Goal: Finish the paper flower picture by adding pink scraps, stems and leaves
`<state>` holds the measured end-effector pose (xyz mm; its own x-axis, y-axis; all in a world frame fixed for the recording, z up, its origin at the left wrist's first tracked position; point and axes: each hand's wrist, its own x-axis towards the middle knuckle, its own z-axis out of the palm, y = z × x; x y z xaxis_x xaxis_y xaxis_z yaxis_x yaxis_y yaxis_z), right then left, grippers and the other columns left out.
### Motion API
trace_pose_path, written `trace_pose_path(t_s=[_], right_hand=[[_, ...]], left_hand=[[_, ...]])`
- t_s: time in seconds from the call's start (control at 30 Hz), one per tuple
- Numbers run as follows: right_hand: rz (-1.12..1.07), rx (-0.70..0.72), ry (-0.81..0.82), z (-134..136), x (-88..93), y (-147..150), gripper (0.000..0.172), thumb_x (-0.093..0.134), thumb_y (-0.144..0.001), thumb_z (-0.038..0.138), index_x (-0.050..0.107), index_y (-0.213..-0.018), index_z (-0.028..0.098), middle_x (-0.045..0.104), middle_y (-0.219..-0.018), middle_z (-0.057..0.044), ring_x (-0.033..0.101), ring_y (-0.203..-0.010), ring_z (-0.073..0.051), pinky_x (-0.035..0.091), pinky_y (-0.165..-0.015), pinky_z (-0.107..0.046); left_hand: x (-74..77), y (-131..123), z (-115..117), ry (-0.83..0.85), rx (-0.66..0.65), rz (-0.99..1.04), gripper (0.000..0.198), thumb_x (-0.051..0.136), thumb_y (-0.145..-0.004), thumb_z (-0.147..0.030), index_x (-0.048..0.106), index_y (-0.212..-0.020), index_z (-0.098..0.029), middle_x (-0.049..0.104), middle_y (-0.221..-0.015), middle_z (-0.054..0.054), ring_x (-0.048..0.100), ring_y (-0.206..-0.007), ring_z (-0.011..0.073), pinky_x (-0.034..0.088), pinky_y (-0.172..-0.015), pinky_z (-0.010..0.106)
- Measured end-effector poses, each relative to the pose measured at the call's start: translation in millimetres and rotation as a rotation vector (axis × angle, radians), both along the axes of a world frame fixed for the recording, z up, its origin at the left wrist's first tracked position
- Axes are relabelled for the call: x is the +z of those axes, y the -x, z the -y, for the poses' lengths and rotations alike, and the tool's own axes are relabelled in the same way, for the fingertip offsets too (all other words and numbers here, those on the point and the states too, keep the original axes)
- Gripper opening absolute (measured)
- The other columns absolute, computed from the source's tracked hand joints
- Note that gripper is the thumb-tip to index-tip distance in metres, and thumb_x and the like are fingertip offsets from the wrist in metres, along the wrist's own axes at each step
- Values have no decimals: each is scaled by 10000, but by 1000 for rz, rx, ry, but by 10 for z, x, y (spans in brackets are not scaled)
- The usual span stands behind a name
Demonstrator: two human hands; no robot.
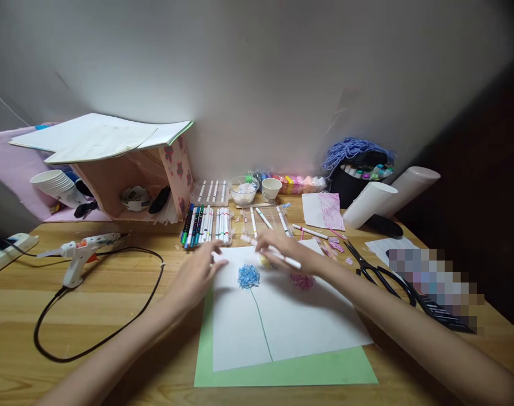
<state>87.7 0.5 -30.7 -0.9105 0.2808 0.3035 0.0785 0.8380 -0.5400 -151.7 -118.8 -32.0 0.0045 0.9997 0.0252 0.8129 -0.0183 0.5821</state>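
A white sheet of paper (pixel 299 321) lies on a larger green sheet (pixel 282 372). It bears a blue clump of small shreds (pixel 249 277) with a thin green line (pixel 261 321) running down from it. A pink clump (pixel 302 281) and a partly hidden yellow clump (pixel 264 260) are under and beside my right hand (pixel 284 248). That hand is closed around a white marker (pixel 291 262), held slanting above the paper. At the sheet's upper left corner rests my left hand (pixel 202 262), fingers apart and holding nothing.
Behind the paper lie a tray of markers (pixel 206 225), a glass bowl (pixel 243 193) and a paper cup (pixel 271 189). Black scissors (pixel 384 276) lie at right. A glue gun (pixel 82 256) with a looping black cord (pixel 162 276) is at left, near a pink box (pixel 176 175).
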Motion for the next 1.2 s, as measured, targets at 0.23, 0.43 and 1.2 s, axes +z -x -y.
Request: trace_pose_path(t_s=[0.23,0.43,1.2], right_hand=[[146,-499,-222,-815,-407,180,352,379,-845,51,522,-1165,89,520,-1188,-205,471,-1103,-305,396,-921,-442],[-75,-629,-10,-324,-241,260,239,424,-879,150,536,-1089,138,567,-1049,-148,514,-994,-280,399,-883,-436],[-444,-482,815,670,274,-820,201,504,-869,419,635,-874,266,586,-774,-26,364,-422,-104,312,-393,-272]], left_hand=[[-315,543,332,91,202,-395,218,462,-870,-355,545,-849,-155,589,-887,109,545,-858,268,392,-694,338],[-272,432,560,65,288,-295,219,381,-918,-339,491,-827,-173,597,-801,80,565,-747,240,397,-627,322],[297,-70,519,518,-556,320,392,336,-941,-350,513,-643,-167,544,-637,-15,488,-614,105,420,-643,214]])
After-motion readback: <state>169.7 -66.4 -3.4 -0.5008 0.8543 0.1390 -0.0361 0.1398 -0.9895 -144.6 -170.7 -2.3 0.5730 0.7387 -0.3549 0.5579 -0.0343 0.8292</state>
